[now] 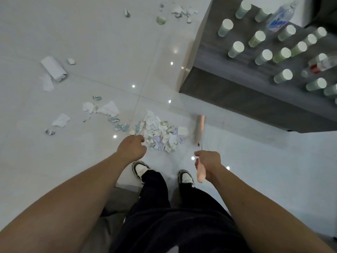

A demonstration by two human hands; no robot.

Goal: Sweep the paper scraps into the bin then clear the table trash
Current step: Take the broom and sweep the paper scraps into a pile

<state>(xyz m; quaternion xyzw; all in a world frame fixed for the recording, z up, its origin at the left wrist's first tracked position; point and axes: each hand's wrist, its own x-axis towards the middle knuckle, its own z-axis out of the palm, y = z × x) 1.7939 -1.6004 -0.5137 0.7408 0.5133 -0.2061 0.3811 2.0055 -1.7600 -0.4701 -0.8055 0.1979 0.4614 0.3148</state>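
Note:
A heap of torn paper scraps point(161, 133) lies on the white tiled floor just in front of my feet. My right hand point(207, 164) is shut on the pink handle of a broom point(200, 172), whose blurred head point(199, 129) stands at the heap's right edge. My left hand point(132, 147) hangs above the floor left of the heap, fingers curled with nothing in them. More scraps point(106, 110) lie scattered to the left, and another patch of scraps point(182, 10) lies at the far top. No bin is in view.
A grey table point(224, 84) fills the upper right, bearing several upside-down paper cups point(238, 48) and plastic bottles point(280, 17). A flattened white carton point(53, 69) lies on the floor at the left. My shoes point(140, 169) stand close behind the heap.

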